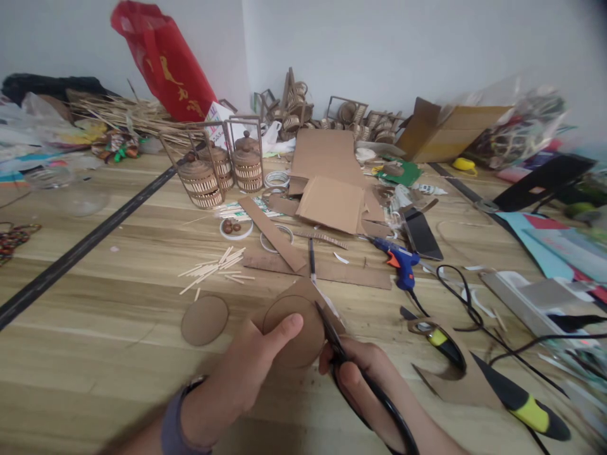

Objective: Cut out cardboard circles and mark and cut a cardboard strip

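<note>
My left hand (253,366) pinches a piece of brown cardboard (296,316) with a circle drawn on it, thumb on top of the disc shape. My right hand (365,385) grips black-handled scissors (334,341), whose blades bite into the cardboard's right edge along the circle. A finished cardboard disc (205,320) lies flat on the wooden table (95,328) just left of my left hand.
Scattered wooden sticks (215,268), cardboard strips and an opened box (332,202) lie ahead. A blue glue gun (401,262) with black cable, a second pair of scissors (441,338), a yellow-black cutter (521,404) and a phone (421,232) sit at right. Woven lanterns (222,167) and a red bag (165,60) stand at the back.
</note>
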`<state>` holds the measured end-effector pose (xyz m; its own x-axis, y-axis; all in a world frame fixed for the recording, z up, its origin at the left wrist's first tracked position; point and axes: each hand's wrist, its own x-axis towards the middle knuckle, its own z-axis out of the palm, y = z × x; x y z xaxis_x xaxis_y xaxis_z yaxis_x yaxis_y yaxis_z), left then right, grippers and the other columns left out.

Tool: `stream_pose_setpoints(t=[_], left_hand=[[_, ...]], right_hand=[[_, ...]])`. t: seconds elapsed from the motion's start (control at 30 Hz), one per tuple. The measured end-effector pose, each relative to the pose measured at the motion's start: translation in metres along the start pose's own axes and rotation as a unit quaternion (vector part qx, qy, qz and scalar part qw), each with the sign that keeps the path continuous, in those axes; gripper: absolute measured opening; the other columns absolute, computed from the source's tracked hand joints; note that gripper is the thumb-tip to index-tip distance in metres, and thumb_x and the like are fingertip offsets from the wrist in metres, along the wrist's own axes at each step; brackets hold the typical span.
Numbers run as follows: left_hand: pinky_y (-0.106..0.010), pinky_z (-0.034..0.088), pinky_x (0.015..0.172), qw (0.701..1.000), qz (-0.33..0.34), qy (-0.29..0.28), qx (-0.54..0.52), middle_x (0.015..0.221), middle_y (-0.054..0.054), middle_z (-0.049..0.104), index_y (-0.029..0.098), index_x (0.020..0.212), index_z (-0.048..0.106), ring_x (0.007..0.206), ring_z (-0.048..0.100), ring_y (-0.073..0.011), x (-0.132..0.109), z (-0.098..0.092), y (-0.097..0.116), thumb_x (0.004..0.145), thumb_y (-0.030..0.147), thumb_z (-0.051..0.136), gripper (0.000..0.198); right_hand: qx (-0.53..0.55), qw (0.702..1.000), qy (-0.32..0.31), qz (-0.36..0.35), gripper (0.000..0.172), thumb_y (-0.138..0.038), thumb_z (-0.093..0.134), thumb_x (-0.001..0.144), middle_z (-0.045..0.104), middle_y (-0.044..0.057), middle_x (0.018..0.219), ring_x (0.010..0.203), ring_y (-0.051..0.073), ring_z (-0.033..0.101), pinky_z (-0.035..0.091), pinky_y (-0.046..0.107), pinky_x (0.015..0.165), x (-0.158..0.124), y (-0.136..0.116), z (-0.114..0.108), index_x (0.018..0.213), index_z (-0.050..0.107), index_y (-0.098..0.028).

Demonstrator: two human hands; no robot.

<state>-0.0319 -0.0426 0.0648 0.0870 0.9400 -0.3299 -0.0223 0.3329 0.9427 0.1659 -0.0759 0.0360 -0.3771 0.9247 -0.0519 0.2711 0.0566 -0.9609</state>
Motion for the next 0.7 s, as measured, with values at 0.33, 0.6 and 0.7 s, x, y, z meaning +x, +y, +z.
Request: stream_pose_setpoints(t=[0.33,0.6,0.7], left_hand=[[-0.048,0.055,0.106,1.0,-0.028,-0.009,-0.005,0.118,-0.007,0.08,0.025,0.104,0.078,0.118,0.071,-0.035,-0.0017,-0.0006,0.0011,0.072,0.054,0.076,0.043],[-0.048,0.049,0.113,1.0,-0.004,-0.016,0.006,0.124,-0.009,0.078,0.022,0.118,0.076,0.124,0.067,-0.034,-0.0003,-0.0038,-0.0018,0.079,0.051,0.075,0.049],[-0.048,0.038,0.122,1.0,0.001,-0.012,0.016,0.129,-0.01,0.075,0.021,0.125,0.072,0.132,0.062,-0.0334,0.0001,-0.0033,-0.0034,0.081,0.052,0.074,0.053]], right_hand=[[-0.006,1.0,0.001,0.018,0.073,-0.083,0.039,0.094,0.039,-0.006,0.053,0.045,0.01,0.032,0.023,0.024,0.045,-0.0016,-0.0035,0.0014,0.081,0.065,-0.016],[0.013,0.999,-0.016,0.028,0.079,-0.089,0.042,0.087,0.034,-0.007,0.057,0.05,0.01,0.029,0.021,0.024,0.048,0.0019,-0.0024,-0.0014,0.086,0.067,-0.014],[0.032,0.999,-0.021,0.034,0.078,-0.09,0.042,0.085,0.034,-0.008,0.053,0.047,0.009,0.028,0.019,0.024,0.046,0.0013,-0.0017,-0.0015,0.084,0.064,-0.015]])
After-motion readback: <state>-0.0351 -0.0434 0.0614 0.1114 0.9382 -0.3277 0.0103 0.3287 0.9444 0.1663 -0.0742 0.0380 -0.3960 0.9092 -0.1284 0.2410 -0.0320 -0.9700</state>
